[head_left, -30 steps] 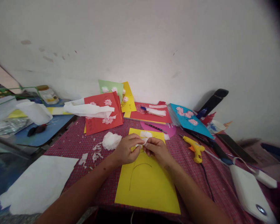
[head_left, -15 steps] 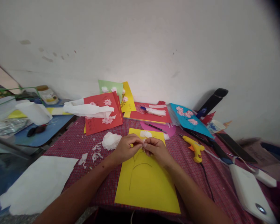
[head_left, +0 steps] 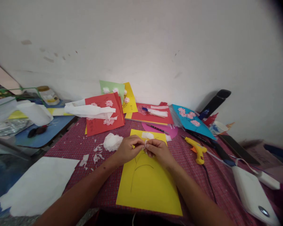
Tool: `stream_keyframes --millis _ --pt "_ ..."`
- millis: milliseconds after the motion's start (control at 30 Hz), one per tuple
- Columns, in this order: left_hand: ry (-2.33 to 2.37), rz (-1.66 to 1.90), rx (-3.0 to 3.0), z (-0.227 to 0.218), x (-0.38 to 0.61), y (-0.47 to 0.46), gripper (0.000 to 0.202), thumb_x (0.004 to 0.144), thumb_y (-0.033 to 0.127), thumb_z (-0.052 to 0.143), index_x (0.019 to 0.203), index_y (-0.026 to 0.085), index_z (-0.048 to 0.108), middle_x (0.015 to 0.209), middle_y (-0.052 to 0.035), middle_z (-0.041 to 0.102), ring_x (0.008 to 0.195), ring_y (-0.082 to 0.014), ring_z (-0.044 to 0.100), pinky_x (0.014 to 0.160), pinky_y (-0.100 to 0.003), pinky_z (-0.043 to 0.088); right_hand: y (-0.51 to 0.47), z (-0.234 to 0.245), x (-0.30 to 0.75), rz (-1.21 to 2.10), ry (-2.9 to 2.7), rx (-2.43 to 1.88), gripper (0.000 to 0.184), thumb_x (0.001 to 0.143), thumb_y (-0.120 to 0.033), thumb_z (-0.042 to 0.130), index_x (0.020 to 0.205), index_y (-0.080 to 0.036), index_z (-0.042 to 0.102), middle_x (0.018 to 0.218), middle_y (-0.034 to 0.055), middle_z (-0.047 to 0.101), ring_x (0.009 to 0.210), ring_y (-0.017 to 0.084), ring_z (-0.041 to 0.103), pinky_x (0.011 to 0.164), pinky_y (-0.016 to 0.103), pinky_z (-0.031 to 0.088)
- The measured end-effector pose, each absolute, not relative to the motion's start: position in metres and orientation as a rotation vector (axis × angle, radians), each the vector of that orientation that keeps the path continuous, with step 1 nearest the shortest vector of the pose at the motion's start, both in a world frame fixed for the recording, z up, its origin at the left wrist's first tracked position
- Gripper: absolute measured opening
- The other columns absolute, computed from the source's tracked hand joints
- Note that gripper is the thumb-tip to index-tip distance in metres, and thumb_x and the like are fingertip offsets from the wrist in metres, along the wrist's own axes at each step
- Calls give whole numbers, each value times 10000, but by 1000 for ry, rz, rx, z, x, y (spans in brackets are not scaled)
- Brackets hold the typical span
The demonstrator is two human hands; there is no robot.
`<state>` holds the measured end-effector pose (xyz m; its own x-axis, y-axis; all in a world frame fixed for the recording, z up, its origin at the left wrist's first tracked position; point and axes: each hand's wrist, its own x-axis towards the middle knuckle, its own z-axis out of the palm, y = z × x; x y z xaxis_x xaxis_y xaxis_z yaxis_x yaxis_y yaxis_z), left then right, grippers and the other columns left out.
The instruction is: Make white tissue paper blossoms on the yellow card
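Over the upper part of a yellow sheet of paper [head_left: 151, 185], my left hand [head_left: 129, 149] and my right hand [head_left: 158, 150] meet fingertip to fingertip. Both are closed in a pinch on a small piece of white tissue paper [head_left: 145, 143]. Dark pencil-like lines run across the sheet below them. A strip of white tissue [head_left: 147, 135] lies on the sheet's top end, just beyond my fingers. Left of my left hand sits a crumpled wad of white tissue [head_left: 112, 142], with torn scraps [head_left: 98, 157] beside it.
A yellow glue gun [head_left: 196, 149] lies to the right, its cord trailing forward. A white power bank [head_left: 252, 191] is at the right edge. Red cards with tissue flowers [head_left: 101, 125] and a blue card [head_left: 191, 121] stand at the back. A large white sheet [head_left: 40, 185] covers the left front.
My fingertips have shifted very slightly at the pinch, and a bit more of the white tissue shows between them. Everything else stays in place.
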<state>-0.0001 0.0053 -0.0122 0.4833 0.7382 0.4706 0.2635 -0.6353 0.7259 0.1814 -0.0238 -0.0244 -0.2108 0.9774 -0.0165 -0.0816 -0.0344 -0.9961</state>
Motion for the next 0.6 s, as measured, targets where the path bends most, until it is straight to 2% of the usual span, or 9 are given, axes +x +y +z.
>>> stream_keyframes --millis 400,600 --pt "807 1070 2153 -16 0 6 115 823 128 569 831 165 678 807 -40 663 777 -138 597 730 -259 443 -23 -26 183 1389 -1338 -1054 162 804 -276 625 700 -154 645 595 -12 577 483 78 467 482 214 324" --pt "844 1021 2048 -14 0 6 120 817 154 575 838 163 693 831 -43 676 792 -144 609 745 -258 449 -23 -27 182 1317 -1352 -1114 169 794 -294 626 691 -163 605 608 -17 564 488 82 457 481 214 335"
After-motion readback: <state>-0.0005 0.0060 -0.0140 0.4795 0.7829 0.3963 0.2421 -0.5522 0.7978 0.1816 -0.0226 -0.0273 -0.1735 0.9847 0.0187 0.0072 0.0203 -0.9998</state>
